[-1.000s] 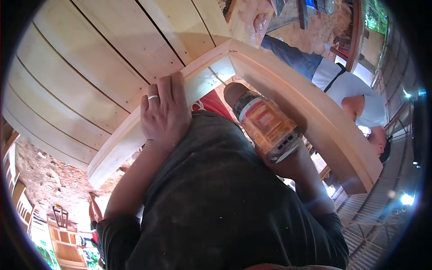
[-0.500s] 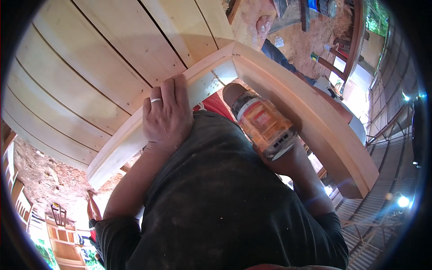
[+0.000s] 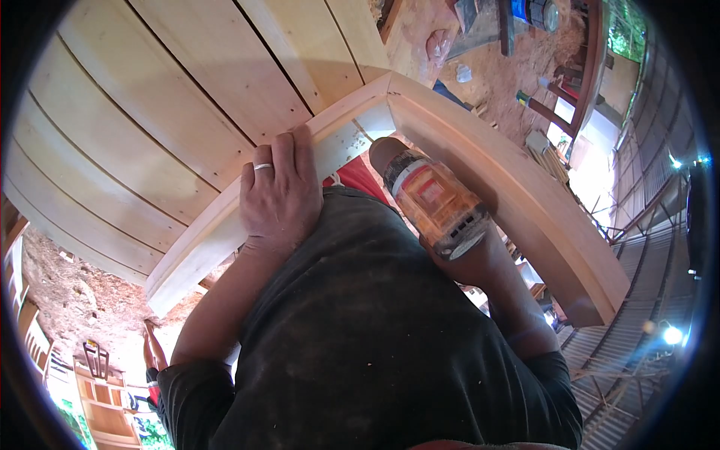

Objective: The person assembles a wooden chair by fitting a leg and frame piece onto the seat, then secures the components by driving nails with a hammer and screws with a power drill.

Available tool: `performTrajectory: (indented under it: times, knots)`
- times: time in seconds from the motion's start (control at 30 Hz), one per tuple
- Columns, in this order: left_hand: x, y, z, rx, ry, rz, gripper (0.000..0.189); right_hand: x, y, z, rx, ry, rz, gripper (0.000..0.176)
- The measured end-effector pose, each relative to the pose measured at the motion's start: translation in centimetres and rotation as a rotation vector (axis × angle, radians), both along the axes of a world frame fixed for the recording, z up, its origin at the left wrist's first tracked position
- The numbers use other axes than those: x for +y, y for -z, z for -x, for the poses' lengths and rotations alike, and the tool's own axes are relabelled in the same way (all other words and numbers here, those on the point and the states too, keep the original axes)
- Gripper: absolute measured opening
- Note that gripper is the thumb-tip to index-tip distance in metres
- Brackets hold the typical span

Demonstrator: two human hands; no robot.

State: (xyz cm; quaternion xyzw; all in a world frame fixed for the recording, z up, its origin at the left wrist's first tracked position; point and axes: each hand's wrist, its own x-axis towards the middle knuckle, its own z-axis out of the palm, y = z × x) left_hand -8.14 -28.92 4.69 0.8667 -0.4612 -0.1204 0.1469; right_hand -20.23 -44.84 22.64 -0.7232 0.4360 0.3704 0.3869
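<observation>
My left hand (image 3: 279,187), with a ring on one finger, holds the edge of a pale wooden frame (image 3: 206,234); its fingers lie close together over the rim and its thumb is hidden. Slatted boards (image 3: 217,67) run up and left from that rim. On the other side, my right hand (image 3: 476,259) is closed round an orange and black power tool (image 3: 439,199), mostly hidden behind it. The tool's dark nose points up and left, close to the inner side of the curved frame piece (image 3: 517,187). Whether it touches the wood cannot be made out.
A plastic bag (image 3: 438,46) and a blue-labelled container (image 3: 536,13) are at the upper right. Dark wooden furniture (image 3: 589,82) stands beyond. At the lower left are a wooden shelf unit (image 3: 109,412) and a person's legs (image 3: 154,349). Stacked wood lies behind the curved piece.
The person partly visible behind the curved piece has mostly gone from view, with a bit of blue cloth left. The power tool and my right hand have shifted slightly left. My left hand stays on the frame.
</observation>
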Motion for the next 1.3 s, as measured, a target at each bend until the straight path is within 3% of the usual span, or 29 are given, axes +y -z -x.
performTrajectory:
  times: [0.1,0.2,0.5,0.6,0.7,0.87,0.97,1.0,1.1,1.17,1.23,1.3]
  knots:
    - [0.1,0.0,0.0,-0.004,-0.003,0.006,0.041,0.2,0.1,0.2,-0.010,0.015,0.015,0.045]
    - [0.5,0.2,0.4,0.098,0.009,-0.081,0.074,0.0,0.7,1.1,-0.024,-0.098,0.031,0.046]
    - [0.4,0.3,0.3,0.147,-0.038,-0.018,0.070,-0.3,0.6,0.8,0.058,-0.035,0.001,0.045]
    - [0.3,-0.4,-0.2,0.166,-0.021,-0.004,0.044,0.0,0.3,1.4,0.048,-0.015,0.020,0.044]
    - [0.3,-0.5,-0.1,0.157,-0.027,-0.009,0.043,0.0,-0.4,0.8,0.035,0.059,0.017,0.044]
    - [0.3,-0.3,0.3,0.150,-0.041,0.002,0.044,0.1,-2.2,1.6,-0.037,0.074,0.042,0.045]
    - [0.3,-0.6,0.1,0.170,-0.046,0.014,0.048,-0.1,-4.7,2.9,-0.240,-0.160,0.058,0.043]
    - [0.3,-0.9,0.1,0.185,-0.036,0.019,0.050,0.2,-4.9,3.9,-0.254,0.053,0.018,0.041]
    - [0.1,-1.6,0.5,0.198,-0.073,-0.005,0.062,0.4,-5.3,6.4,-0.048,-0.029,0.037,0.051]
    - [-0.3,-2.1,0.5,0.179,-0.053,-0.008,0.062,0.2,-4.2,6.7,-0.224,0.057,-0.049,0.049]
    - [-0.5,-2.1,1.1,0.152,-0.046,0.005,0.063,0.6,-3.7,8.1,-0.188,0.213,-0.044,0.048]
    - [-1.1,-1.6,1.7,0.105,-0.037,0.043,0.065,0.4,-1.7,11.0,-0.317,0.125,-0.016,0.047]
